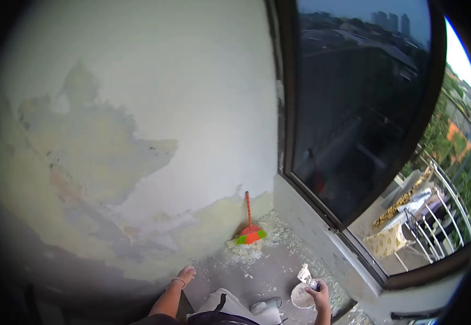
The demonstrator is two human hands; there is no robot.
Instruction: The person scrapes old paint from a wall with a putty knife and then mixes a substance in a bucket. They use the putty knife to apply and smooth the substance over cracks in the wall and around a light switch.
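Note:
My right hand (321,296) is closed around the handle of a putty knife (304,274), its blade pointing up and coated with white putty. Just below the blade is a round white tub (295,299) with pale material inside, partly covered by the hand. My left hand (187,274), with a bracelet at the wrist, is held out low by the wall with nothing in it, fingers loosely extended. In front of me the wall (219,135) carries smooth white coating, with rough, peeled greenish-grey patches (100,146) to the left and along the bottom.
An orange and green broom (251,234) leans in the corner among scattered paint flakes (278,230). To the right is a dark-framed glass window (354,108); beyond it, laundry hangs by a white railing (440,216). My foot (268,311) is on the grey floor.

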